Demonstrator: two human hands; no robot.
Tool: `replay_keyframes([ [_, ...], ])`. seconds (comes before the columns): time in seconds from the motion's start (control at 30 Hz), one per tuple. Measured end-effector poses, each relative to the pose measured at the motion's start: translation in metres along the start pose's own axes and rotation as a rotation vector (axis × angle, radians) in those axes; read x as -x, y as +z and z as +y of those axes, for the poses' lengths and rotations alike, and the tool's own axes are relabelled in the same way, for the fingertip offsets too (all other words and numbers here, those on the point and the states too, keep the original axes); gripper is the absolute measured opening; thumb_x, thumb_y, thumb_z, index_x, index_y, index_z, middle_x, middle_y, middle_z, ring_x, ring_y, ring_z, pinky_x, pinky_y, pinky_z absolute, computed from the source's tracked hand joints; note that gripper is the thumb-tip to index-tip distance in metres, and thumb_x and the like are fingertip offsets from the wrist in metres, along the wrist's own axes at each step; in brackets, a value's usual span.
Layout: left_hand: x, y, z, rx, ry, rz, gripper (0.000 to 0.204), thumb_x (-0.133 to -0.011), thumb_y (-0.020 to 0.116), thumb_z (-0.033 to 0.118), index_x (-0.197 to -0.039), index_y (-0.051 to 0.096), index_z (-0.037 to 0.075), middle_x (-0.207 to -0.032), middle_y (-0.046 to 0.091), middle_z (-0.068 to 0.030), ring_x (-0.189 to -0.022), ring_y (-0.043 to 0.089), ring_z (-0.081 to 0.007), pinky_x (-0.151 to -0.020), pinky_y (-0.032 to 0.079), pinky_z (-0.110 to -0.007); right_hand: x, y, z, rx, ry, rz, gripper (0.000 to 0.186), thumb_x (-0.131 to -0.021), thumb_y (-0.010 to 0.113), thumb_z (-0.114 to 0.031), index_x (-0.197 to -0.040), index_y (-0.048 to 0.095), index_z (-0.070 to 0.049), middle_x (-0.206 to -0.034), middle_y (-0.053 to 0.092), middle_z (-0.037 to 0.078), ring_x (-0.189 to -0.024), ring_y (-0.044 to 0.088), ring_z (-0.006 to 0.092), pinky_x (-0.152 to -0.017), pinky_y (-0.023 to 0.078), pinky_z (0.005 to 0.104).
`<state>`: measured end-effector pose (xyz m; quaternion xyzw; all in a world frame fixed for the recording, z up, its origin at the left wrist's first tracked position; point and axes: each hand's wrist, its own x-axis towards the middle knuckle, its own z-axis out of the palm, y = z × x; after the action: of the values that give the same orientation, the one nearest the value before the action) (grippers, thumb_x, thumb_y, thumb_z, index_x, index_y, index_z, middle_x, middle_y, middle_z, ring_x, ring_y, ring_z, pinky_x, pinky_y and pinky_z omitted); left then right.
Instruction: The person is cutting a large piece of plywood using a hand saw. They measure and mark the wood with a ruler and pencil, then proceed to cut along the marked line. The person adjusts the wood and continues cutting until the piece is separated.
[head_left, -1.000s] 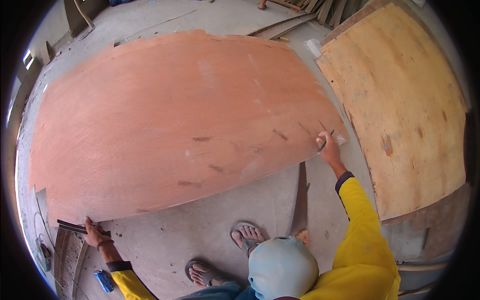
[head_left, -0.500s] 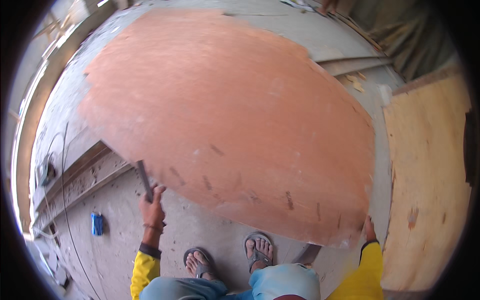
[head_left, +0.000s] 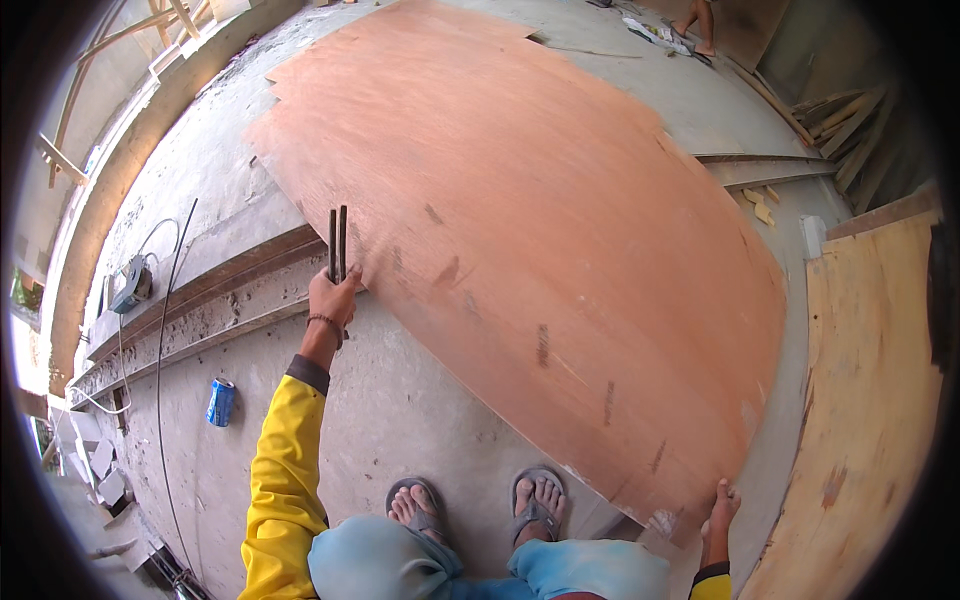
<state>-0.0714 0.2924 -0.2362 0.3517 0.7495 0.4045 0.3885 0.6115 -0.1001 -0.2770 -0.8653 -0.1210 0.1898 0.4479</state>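
Note:
A large reddish plywood sheet lies across the middle of the view. My left hand is closed around two narrow dark strips, held upright at the sheet's left edge. My right hand is at the near right corner of the sheet, its fingers curled on the edge. My sandalled feet stand on concrete just short of the sheet.
Pale plywood is at right, stacked scrap wood beyond it. At left are long boards, a cable, a power tool and a blue can. Another person's legs show at the back.
The view has turned, swinging the sheet round to a steep diagonal. My left hand has moved forward along its edge, with the strips now upright; my right hand has dropped lower in view.

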Motion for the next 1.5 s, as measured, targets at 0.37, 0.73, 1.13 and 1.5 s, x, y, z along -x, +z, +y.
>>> replay_keyframes([
  [0.37,0.102,0.028,-0.046,0.357,-0.129,-0.129,0.028,-0.094,0.066,0.032,-0.104,0.059,0.007,-0.088,0.069,-0.0056,-0.039,0.033,-0.0003,-0.033,0.024,-0.018,0.134,0.091,-0.089,-0.287,-0.155,-0.254,0.028,-0.096,0.059,-0.011,-0.085,0.034,-0.015,-0.085,0.031,-0.004,-0.078,0.034,0.0067,-0.07,0.033,0.0243],
  [0.73,0.04,-0.024,-0.032,0.322,-0.023,-0.074,0.02,-0.09,0.068,0.024,-0.077,0.057,0.014,-0.058,0.048,0.0074,-0.039,0.036,-0.0002,-0.034,0.025,-0.017,0.218,0.103,-0.134,-0.085,-0.398,-0.327,0.029,-0.099,0.057,-0.017,-0.087,0.032,-0.01,-0.081,0.032,0.0,-0.071,0.033,0.008,-0.062,0.035,0.0259],
  [1.13,0.01,-0.065,-0.048,0.255,-0.032,0.082,0.027,-0.089,0.069,0.03,-0.072,0.056,0.013,-0.054,0.047,0.0068,-0.039,0.036,-0.0018,-0.036,0.024,-0.019,0.147,0.101,-0.128,0.006,-0.42,-0.524,0.042,-0.101,0.049,-0.045,-0.093,0.042,-0.005,-0.078,0.061,0.008,-0.063,0.062,0.0176,-0.055,0.05,0.0308],
  [1.5,0.155,-0.047,-0.06,0.276,-0.179,-0.12,0.041,-0.094,0.064,0.04,-0.109,0.06,0.001,-0.095,0.07,-0.0083,-0.04,0.034,0.0004,-0.033,0.027,-0.016,-0.009,0.189,-0.198,-0.022,0.057,-0.394,0.071,-0.095,0.056,-0.052,-0.136,0.043,0.004,-0.132,0.055,0.019,-0.116,0.057,0.0287,-0.095,0.048,0.0433],
])
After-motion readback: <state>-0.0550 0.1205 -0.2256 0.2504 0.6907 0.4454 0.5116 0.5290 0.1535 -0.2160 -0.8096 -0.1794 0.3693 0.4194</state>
